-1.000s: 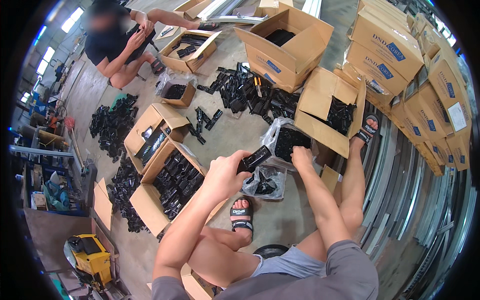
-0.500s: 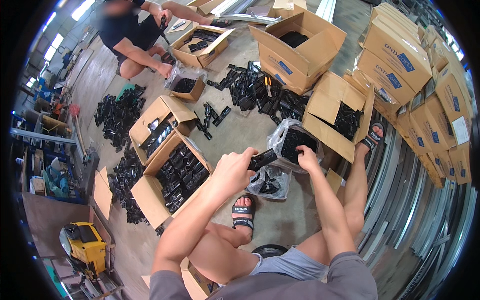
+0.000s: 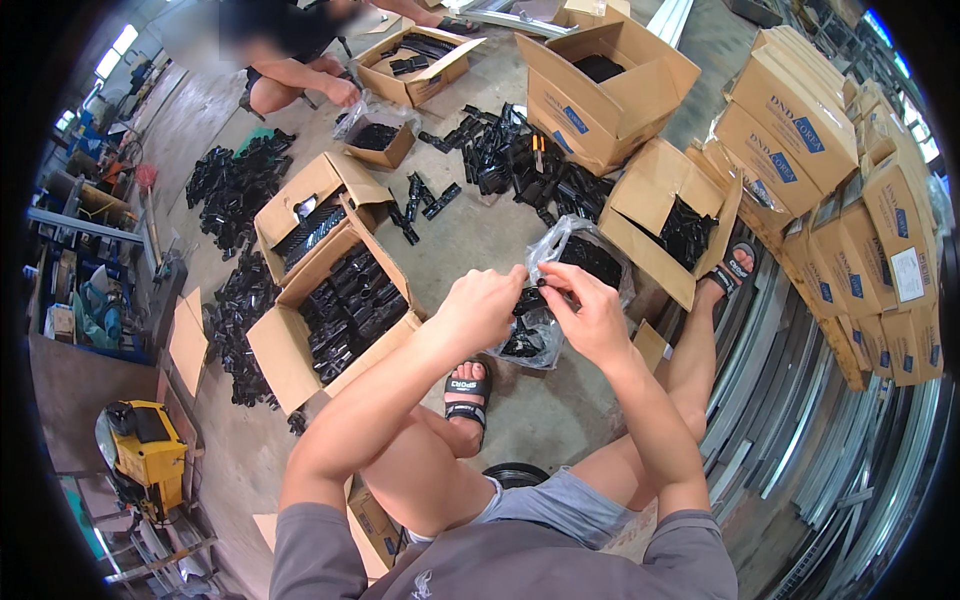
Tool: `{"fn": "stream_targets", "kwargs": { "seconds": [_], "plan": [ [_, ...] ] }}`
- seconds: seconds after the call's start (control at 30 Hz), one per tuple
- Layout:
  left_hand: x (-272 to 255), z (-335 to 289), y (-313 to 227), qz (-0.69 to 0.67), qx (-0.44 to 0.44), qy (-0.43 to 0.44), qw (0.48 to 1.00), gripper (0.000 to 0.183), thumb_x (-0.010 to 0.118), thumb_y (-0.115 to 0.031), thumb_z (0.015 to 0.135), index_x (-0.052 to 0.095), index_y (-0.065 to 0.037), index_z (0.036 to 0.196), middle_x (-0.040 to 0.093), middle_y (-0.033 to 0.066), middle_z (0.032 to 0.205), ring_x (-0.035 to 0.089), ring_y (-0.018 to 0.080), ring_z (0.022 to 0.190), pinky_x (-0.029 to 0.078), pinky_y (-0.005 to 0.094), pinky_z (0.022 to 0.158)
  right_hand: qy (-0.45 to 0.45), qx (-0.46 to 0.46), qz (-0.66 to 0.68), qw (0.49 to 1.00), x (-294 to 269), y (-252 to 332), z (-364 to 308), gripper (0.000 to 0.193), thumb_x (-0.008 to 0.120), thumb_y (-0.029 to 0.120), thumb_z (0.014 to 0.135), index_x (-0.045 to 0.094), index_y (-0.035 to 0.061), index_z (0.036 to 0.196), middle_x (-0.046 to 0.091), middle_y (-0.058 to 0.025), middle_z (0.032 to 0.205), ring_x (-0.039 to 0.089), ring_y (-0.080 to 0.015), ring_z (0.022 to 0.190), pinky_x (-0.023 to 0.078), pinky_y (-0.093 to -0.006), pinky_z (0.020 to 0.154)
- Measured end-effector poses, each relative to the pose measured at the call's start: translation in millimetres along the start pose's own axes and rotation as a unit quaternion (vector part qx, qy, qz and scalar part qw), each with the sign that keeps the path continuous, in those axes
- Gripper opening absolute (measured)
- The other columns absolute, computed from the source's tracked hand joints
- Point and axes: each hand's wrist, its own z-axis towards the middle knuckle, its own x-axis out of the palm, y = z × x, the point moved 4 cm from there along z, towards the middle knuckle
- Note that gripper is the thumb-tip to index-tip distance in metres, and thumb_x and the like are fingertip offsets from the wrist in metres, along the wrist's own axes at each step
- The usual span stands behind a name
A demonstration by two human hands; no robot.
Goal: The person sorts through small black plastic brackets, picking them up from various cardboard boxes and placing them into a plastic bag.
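Observation:
My left hand is closed round a black plastic part, most of it hidden behind the fingers. Close beside it, my right hand pinches a small black piece between thumb and fingertips, up against the part. Just beyond both hands stands a plastic-lined container of small black pieces. Below the hands sits a clear plastic bag with more black pieces in it. To the left, an open carton is packed with rows of black parts.
Loose black parts lie in heaps ahead and at left. Open cartons surround me, with stacked cartons and metal profiles at right. Another person's hand is near a small box.
My right hand has come out of the plastic-lined container with a small black piece and moved left to the part. My left hand has turned, hiding more of the part.

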Motion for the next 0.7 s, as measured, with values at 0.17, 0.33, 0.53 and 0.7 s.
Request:
{"fn": "stream_targets", "kwargs": {
  "seconds": [0.17,0.33,0.53,0.7],
  "plan": [
    [-4,-3,-6,-0.004,0.014,-0.012,1.000,0.054,0.077,-0.008,0.074,0.052,-0.003,0.122,0.068,0.0223,0.081,0.067,0.0435,0.081,0.052,0.0514,0.071,0.027,-0.128,-0.136,0.982,1,11,-3,0.012,0.073,0.005,0.082,0.071,0.0059,0.094,0.071,-0.0059,0.085,0.063,-0.0250,0.076,0.048,-0.0377,0.072],
    [-3,-6,-9,-0.001,0.018,-0.019,1.000,0.055,0.077,-0.008,0.073,0.051,-0.003,0.122,0.068,0.0224,0.080,0.067,0.0437,0.081,0.052,0.0521,0.070,0.044,-0.149,-0.191,0.969,0,18,-7,0.013,0.075,0.004,0.078,0.072,0.0048,0.091,0.071,-0.0049,0.087,0.064,-0.0246,0.082,0.049,-0.0372,0.077],
    [-9,-9,-16,-0.006,0.020,-0.041,0.999,0.052,0.077,-0.008,0.073,0.048,-0.004,0.116,0.067,0.0224,0.079,0.067,0.0439,0.081,0.052,0.0523,0.070,0.044,-0.143,-0.189,0.970,-10,24,-10,0.010,0.073,0.008,0.081,0.071,0.0050,0.091,0.071,-0.0060,0.096,0.063,-0.0251,0.088,0.048,-0.0376,0.079],
    [-10,-15,-5,-0.047,0.027,-0.067,0.996,0.053,0.077,-0.010,0.073,0.047,-0.008,0.117,0.067,0.0223,0.077,0.066,0.0453,0.079,0.051,0.0540,0.069,-0.063,0.008,-0.099,0.993,-17,14,-8,0.024,0.071,0.005,0.086,0.069,0.0035,0.110,0.070,-0.0112,0.104,0.065,-0.0251,0.098,0.051,-0.0358,0.084]
  ]
}}
